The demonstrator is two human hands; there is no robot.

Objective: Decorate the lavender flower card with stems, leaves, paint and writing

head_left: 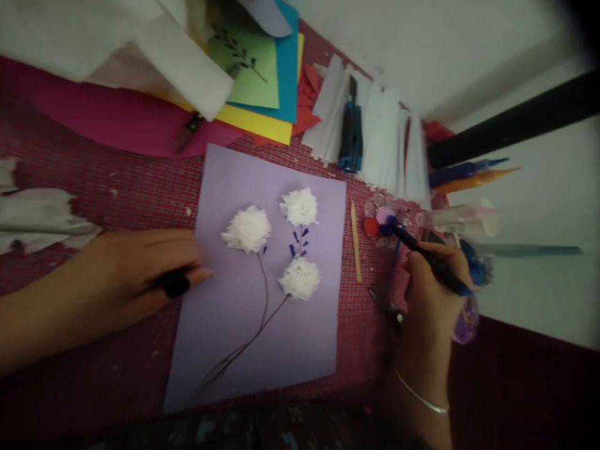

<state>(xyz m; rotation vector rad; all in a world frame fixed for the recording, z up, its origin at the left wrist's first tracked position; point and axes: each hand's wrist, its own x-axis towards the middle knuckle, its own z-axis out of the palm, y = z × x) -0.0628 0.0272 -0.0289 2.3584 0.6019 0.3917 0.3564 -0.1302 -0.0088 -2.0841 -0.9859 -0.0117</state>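
Patterned cloth [290, 432] lay nearest, our R hand [434, 303] clamped on the dark pen-like tool [407, 237], tip at the blue blob [387, 226] right of the lilac sheet [304, 344], prob. best dabbed lightly, w/ L hand [126, 269] curled over its left edge, grip unclear.

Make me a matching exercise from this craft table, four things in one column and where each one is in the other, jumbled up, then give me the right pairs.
Things
1. Flat, pale wooden stick
2. Blue and black craft knife
3. White ruffled flowers
4. Slim black tool with a blue end

Places
A. On the long white strips
B. In the right hand
C. On the red checked cloth
D. On the light purple sheet

Right pairs: 1-C, 2-A, 3-D, 4-B
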